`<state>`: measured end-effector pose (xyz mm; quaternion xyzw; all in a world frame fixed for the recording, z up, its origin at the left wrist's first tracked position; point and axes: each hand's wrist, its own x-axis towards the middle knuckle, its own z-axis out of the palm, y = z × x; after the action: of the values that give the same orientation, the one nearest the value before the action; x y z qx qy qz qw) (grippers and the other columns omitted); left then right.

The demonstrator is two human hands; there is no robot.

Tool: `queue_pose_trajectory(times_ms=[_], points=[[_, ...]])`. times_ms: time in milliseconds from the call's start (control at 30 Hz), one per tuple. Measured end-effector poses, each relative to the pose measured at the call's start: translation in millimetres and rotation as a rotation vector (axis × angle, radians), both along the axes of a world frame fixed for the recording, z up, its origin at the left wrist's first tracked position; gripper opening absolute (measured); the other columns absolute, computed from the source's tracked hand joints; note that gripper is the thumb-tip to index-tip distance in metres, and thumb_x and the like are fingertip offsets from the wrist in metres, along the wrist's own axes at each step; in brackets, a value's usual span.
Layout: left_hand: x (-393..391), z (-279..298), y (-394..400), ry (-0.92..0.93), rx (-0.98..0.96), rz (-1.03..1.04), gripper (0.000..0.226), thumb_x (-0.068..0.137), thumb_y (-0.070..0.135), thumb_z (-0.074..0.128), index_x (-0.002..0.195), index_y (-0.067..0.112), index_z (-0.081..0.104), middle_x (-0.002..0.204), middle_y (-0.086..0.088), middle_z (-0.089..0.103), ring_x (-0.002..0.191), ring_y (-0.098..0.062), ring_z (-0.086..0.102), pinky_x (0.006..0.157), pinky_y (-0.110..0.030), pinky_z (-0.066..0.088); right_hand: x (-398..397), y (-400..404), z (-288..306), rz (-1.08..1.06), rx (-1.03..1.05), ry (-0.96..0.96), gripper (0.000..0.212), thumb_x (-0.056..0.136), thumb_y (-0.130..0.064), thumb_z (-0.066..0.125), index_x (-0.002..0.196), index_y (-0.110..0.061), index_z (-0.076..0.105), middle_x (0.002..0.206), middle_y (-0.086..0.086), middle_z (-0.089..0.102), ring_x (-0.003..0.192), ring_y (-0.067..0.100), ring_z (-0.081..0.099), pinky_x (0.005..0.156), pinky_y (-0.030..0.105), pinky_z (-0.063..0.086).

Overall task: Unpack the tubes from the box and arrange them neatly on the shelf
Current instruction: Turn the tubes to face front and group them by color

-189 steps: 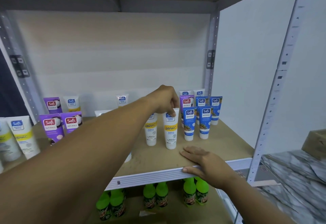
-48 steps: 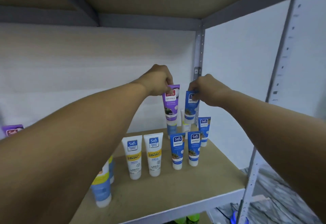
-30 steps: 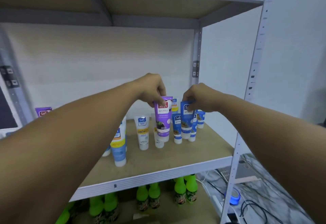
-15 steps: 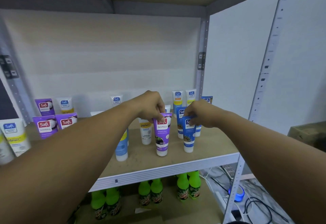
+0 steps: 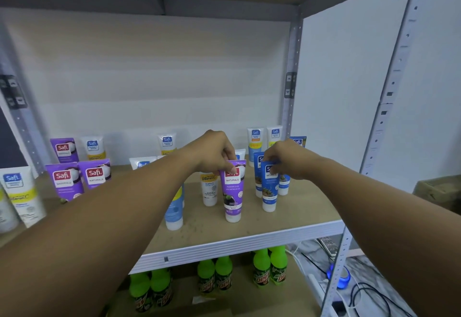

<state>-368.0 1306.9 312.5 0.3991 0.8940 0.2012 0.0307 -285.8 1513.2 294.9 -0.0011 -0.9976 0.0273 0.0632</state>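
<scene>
My left hand [image 5: 215, 151] pinches the top of a purple Safi Naturals tube [image 5: 233, 193] that stands cap-down on the wooden shelf [image 5: 294, 216], near its front. My right hand [image 5: 284, 158] pinches the top of a blue Safi tube [image 5: 269, 190], upright just to the right of the purple one. Behind them stand more blue tubes [image 5: 284, 185], a white Vitamin C tube [image 5: 209, 189] and two tall white tubes [image 5: 255, 142] at the back. A light blue tube [image 5: 174, 210] stands partly hidden behind my left forearm.
Purple tubes [image 5: 79, 178] and white tubes [image 5: 21, 196] stand at the shelf's left. Green-capped soda bottles [image 5: 269, 266] fill the shelf below. A grey upright post [image 5: 291, 92] marks the back right corner. A cardboard box [image 5: 436, 191] sits at the right; cables lie on the floor.
Both hands lifted a purple and a blue tube from the back rows, brought them forward and down, and now the tubes stand on the shelf's front area.
</scene>
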Motion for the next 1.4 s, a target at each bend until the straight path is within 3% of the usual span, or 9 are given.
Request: queue_pose_trajectory(times_ms=[200, 467, 567, 733, 800, 933, 1100, 1233, 1400], points=[[-2, -1, -1, -0.005, 0.011, -0.005, 0.03, 0.083, 0.029, 0.078, 0.107, 0.011, 0.072, 0.1, -0.004, 0.075, 0.094, -0.017, 0.071, 0.078, -0.034, 0.062, -3, 2, -2, -0.001, 0.001, 0.01, 0.022, 0.089, -0.011, 0.066, 0.111, -0.013, 0.065, 0.109, 0.006, 0.066, 0.101, 0.023, 0.06, 0.085, 0.03, 0.05], [-2, -1, -3, -0.071, 0.038, -0.02, 0.028, 0.084, 0.025, 0.079, 0.106, 0.008, 0.073, 0.097, -0.006, 0.077, 0.091, -0.014, 0.073, 0.071, -0.03, 0.062, -1, 3, -2, 0.012, 0.012, 0.011, 0.021, 0.089, -0.013, 0.066, 0.109, -0.014, 0.063, 0.097, 0.001, 0.059, 0.094, 0.019, 0.055, 0.077, 0.028, 0.043], [1, 1, -6, -0.083, 0.032, -0.027, 0.028, 0.084, 0.023, 0.079, 0.106, 0.007, 0.073, 0.096, -0.007, 0.077, 0.091, -0.015, 0.073, 0.075, -0.035, 0.063, 2, 4, -4, 0.023, -0.012, 0.06, 0.033, 0.088, -0.014, 0.067, 0.121, -0.015, 0.063, 0.114, 0.0, 0.065, 0.104, 0.019, 0.059, 0.084, 0.027, 0.047], [11, 3, -20, -0.083, 0.035, -0.03, 0.024, 0.083, 0.023, 0.079, 0.101, 0.007, 0.074, 0.086, -0.001, 0.076, 0.076, -0.009, 0.072, 0.067, -0.027, 0.061, 15, -4, -9, 0.111, -0.015, 0.283, 0.032, 0.089, -0.028, 0.066, 0.119, -0.021, 0.065, 0.122, -0.001, 0.061, 0.114, 0.015, 0.051, 0.09, 0.029, 0.045], [16, 2, -30, -0.101, 0.05, -0.033, 0.022, 0.083, 0.021, 0.08, 0.099, 0.007, 0.075, 0.087, -0.005, 0.077, 0.082, -0.013, 0.074, 0.069, -0.03, 0.063, 25, -17, -18, 0.199, -0.02, 0.373, 0.029, 0.09, -0.034, 0.063, 0.116, -0.02, 0.066, 0.118, -0.002, 0.062, 0.116, 0.013, 0.048, 0.093, 0.031, 0.045], [25, 3, -61, -0.137, 0.069, -0.026, 0.018, 0.082, 0.016, 0.08, 0.095, 0.004, 0.076, 0.083, -0.009, 0.077, 0.078, -0.016, 0.075, 0.069, -0.032, 0.063, 42, -56, -62, 0.317, -0.118, 0.314, 0.038, 0.091, -0.049, 0.052, 0.114, -0.022, 0.066, 0.116, -0.006, 0.063, 0.112, 0.013, 0.053, 0.093, 0.033, 0.048], [33, 3, -114, -0.155, 0.091, 0.006, 0.013, 0.082, 0.013, 0.08, 0.093, 0.005, 0.078, 0.081, -0.006, 0.078, 0.071, -0.012, 0.074, 0.066, -0.026, 0.06, 50, -99, -127, 0.431, -0.086, 0.173, 0.031, 0.096, -0.038, 0.05, 0.115, -0.018, 0.066, 0.118, -0.003, 0.065, 0.113, 0.016, 0.055, 0.097, 0.03, 0.043], [32, 4, -161, -0.141, 0.09, 0.07, 0.015, 0.082, 0.013, 0.08, 0.094, 0.005, 0.078, 0.083, -0.007, 0.078, 0.078, -0.018, 0.076, 0.069, -0.031, 0.062, 47, -125, -155, 0.348, -0.201, 0.268, 0.034, 0.093, -0.033, 0.057, 0.117, -0.014, 0.07, 0.123, 0.004, 0.066, 0.116, 0.021, 0.059, 0.103, 0.026, 0.04], [31, 7, -213, -0.111, 0.072, 0.152, 0.012, 0.081, 0.016, 0.081, 0.092, 0.01, 0.079, 0.073, 0.002, 0.077, 0.062, -0.008, 0.071, 0.057, -0.019, 0.054, 40, -170, -162, 0.476, -0.263, 0.367, 0.025, 0.089, -0.027, 0.061, 0.107, -0.013, 0.072, 0.109, 0.001, 0.07, 0.102, 0.02, 0.064, 0.09, 0.029, 0.053]])
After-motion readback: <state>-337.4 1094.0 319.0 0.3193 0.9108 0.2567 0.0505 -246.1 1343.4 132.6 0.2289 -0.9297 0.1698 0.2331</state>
